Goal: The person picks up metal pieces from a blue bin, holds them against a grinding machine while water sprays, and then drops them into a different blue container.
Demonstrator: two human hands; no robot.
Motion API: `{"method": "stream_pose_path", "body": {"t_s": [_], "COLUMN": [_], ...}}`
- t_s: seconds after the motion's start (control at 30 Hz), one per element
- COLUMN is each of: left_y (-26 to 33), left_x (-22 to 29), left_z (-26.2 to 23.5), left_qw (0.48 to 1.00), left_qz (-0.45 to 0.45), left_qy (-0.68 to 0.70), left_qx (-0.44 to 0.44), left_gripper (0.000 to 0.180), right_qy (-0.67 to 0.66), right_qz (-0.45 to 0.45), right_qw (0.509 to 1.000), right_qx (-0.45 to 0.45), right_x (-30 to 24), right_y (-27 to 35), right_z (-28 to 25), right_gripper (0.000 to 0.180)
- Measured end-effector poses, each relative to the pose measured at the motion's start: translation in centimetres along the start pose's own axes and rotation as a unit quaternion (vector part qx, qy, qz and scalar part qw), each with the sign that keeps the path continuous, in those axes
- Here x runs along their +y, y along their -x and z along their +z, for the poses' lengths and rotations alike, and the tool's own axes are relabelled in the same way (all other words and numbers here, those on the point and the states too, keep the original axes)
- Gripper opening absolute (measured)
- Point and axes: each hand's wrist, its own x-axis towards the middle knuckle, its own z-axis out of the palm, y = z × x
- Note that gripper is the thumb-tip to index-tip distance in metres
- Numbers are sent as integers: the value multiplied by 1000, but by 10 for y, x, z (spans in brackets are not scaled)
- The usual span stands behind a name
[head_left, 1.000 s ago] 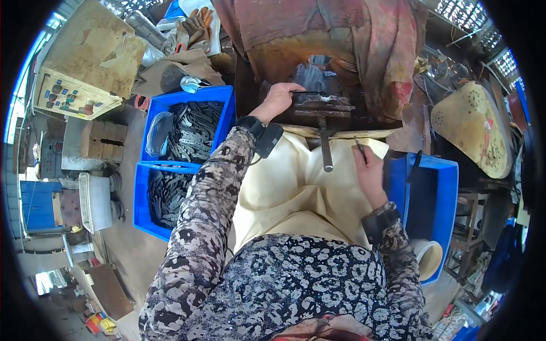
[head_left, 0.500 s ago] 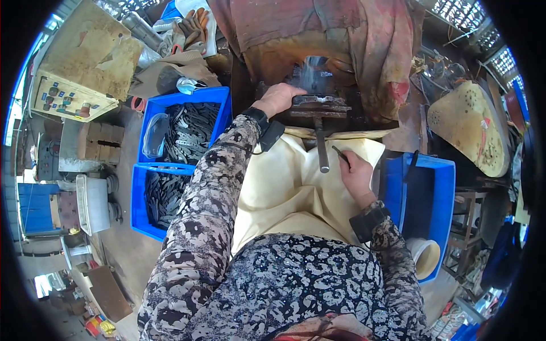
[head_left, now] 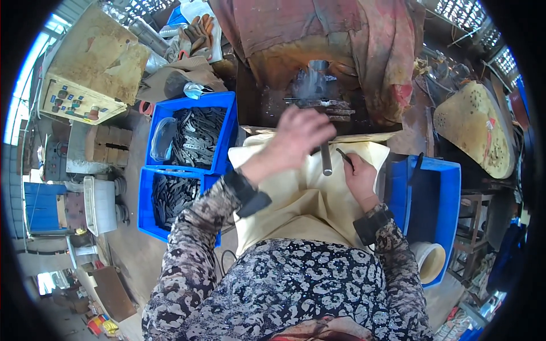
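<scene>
My left hand (head_left: 291,142) is lifted over the pale apron-like sheet (head_left: 278,210) on my lap, just before the work area. Its fingers are smeared by motion, so I cannot tell whether it holds anything. My right hand (head_left: 362,181) is closed on a thin dark metal piece (head_left: 343,155), of which only one end shows. Between the hands, a round metal bar (head_left: 326,160) points toward me from a dark metal fixture (head_left: 338,111). Behind the fixture, a greyish spray or dust hangs around a metal cylinder (head_left: 318,65).
On the left, two blue bins (head_left: 219,162) hold many dark flat metal pieces (head_left: 196,133). At the right stands a blue bin (head_left: 449,221) with a cream bucket (head_left: 429,262). A stained red cloth (head_left: 318,25) hangs over the work area; a control box (head_left: 85,102) sits far left.
My left hand has drawn back from the fixture toward me and slightly right. My right hand stays by the bar with the metal piece. The view has shifted slightly.
</scene>
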Motion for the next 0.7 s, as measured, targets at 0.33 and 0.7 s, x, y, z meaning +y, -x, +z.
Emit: {"method": "stream_pose_path", "body": {"t_s": [0.33, 0.7], "left_y": [2, -127], "left_x": [14, -72], "left_z": [12, -8], "left_qw": [995, 904], "left_qz": [55, -43], "left_qy": [76, 263], "left_qx": [-15, 335], "left_gripper": [29, 33], "right_qy": [-133, -479], "right_qz": [112, 370], "right_qw": [979, 767], "right_qx": [106, 212], "right_x": [10, 20], "right_y": [6, -1], "right_z": [4, -2], "right_gripper": [15, 15]}}
